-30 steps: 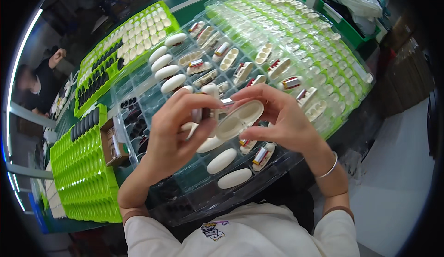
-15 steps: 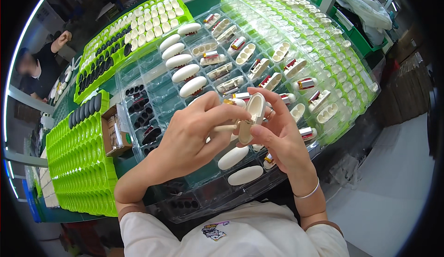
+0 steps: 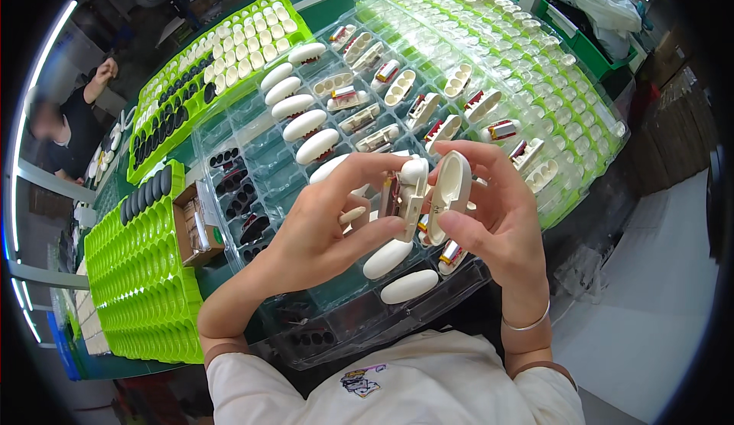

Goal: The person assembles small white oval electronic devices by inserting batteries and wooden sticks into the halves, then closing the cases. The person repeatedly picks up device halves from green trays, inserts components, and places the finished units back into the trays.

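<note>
The person's left hand (image 3: 325, 230) is closing thumb and fingers around a white oval shell half with its fitted insert (image 3: 405, 196), holding it upright in front of the chest; the right hand (image 3: 493, 215) is pinching a second white shell half (image 3: 447, 196), empty side facing left, just beside the first; the two pieces are sitting edge to edge, though whether they are actually touching is hard to tell. Both halves are hanging above a clear plastic compartment tray (image 3: 260, 165) lying on the green bench; closed white oval cases (image 3: 304, 125) are lining one column of that tray, and two more closed cases (image 3: 397, 272) are lying just below the hands; open shell halves with red and metallic parts (image 3: 428, 108) are filling the compartments beyond the fingers. A stack of further clear trays (image 3: 535, 50) is spreading off to the right; bright green moulded trays (image 3: 141, 272) are standing to the left, one of them carrying dark oval pieces (image 3: 141, 199); a small brown cardboard box (image 3: 195, 222) is resting between the green trays and the clear one. Another green tray loaded with white and dark pieces (image 3: 214, 58) is lying farther back; a second person in a dark top (image 3: 73, 131) is sitting at the far left.
</note>
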The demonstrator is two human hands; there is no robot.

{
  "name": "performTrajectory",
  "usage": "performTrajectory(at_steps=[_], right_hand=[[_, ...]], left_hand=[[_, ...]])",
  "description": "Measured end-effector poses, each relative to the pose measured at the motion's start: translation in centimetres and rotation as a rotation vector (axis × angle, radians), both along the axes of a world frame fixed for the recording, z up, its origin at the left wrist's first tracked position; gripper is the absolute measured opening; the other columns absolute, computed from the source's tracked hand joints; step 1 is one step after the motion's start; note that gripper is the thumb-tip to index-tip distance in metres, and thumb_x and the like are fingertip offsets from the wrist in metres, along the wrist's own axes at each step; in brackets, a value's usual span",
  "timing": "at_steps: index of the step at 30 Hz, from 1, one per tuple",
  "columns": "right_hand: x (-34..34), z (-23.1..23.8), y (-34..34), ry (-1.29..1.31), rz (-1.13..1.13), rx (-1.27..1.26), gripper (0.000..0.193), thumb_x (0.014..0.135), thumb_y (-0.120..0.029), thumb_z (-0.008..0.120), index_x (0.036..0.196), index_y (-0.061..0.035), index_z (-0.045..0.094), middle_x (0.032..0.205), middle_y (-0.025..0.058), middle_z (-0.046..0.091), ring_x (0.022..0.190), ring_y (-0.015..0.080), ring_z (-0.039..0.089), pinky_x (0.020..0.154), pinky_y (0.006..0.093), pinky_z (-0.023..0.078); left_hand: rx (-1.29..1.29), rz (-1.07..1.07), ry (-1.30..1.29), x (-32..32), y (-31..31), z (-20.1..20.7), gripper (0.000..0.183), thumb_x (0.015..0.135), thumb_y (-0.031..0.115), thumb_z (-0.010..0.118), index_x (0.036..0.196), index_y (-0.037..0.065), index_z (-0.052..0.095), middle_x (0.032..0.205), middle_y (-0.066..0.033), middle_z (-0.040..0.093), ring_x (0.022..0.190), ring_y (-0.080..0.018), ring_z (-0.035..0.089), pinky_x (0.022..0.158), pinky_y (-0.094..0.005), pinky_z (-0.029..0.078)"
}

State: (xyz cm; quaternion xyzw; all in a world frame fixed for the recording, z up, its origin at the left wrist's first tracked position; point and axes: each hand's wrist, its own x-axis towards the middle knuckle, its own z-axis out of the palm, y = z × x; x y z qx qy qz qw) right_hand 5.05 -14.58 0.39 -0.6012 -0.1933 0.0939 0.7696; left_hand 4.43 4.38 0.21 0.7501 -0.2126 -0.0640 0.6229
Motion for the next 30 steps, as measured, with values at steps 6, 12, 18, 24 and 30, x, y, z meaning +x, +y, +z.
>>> performTrajectory(at_steps=[6, 12, 18, 24, 30], right_hand=[[-0.2, 0.1, 0.2, -0.015, 0.014, -0.043, 0.045, 0.071, -0.003, 0.062, 0.112, -0.0007, 0.043, 0.105, 0.0078, 0.049, 0.093, 0.0125, 0.052, 0.068, 0.0226, 0.051], [-0.1, 0.1, 0.5, -0.023, 0.004, -0.063, 0.046, 0.071, -0.002, 0.062, 0.112, -0.0004, 0.043, 0.104, 0.0071, 0.049, 0.093, 0.0120, 0.051, 0.070, 0.0239, 0.052], [-0.3, 0.0, 0.7, -0.023, 0.015, -0.062, 0.045, 0.070, -0.002, 0.062, 0.111, -0.0003, 0.043, 0.103, 0.0072, 0.048, 0.092, 0.0121, 0.051, 0.070, 0.0246, 0.052], [-0.4, 0.1, 0.8, -0.028, 0.011, -0.075, 0.044, 0.070, -0.002, 0.063, 0.110, 0.0001, 0.043, 0.102, 0.0077, 0.049, 0.091, 0.0123, 0.052, 0.069, 0.0246, 0.052], [0.0, -0.2, 0.5, 0.052, 0.071, -0.024, 0.047, 0.070, -0.006, 0.066, 0.111, -0.0020, 0.044, 0.099, 0.0073, 0.052, 0.092, 0.0131, 0.052, 0.075, 0.0269, 0.049]], left_hand=[[0.011, 0.067, 0.017, -0.3, -0.3, -0.1, 0.044, 0.071, 0.010, 0.066, 0.109, 0.003, 0.045, 0.091, -0.0065, 0.057, 0.075, -0.0071, 0.052, 0.054, -0.0197, 0.039], [0.072, 0.091, 0.057, -0.7, -0.1, 0.9, 0.045, 0.069, 0.011, 0.069, 0.107, 0.003, 0.047, 0.088, -0.0054, 0.057, 0.068, -0.0057, 0.050, 0.050, -0.0191, 0.037], [-0.023, 0.097, -0.062, -0.6, -0.2, -0.2, 0.046, 0.066, 0.015, 0.072, 0.104, 0.003, 0.050, 0.085, -0.0043, 0.057, 0.056, -0.0031, 0.043, 0.045, -0.0179, 0.033], [-0.001, 0.093, -0.028, -0.6, 0.1, -0.1, 0.046, 0.065, 0.016, 0.073, 0.104, 0.003, 0.050, 0.082, -0.0030, 0.057, 0.051, -0.0028, 0.039, 0.043, -0.0175, 0.031], [0.023, 0.082, -0.024, -0.5, 0.2, 0.1, 0.045, 0.065, 0.016, 0.073, 0.103, 0.004, 0.052, 0.078, -0.0019, 0.057, 0.047, -0.0017, 0.035, 0.040, -0.0172, 0.028]])
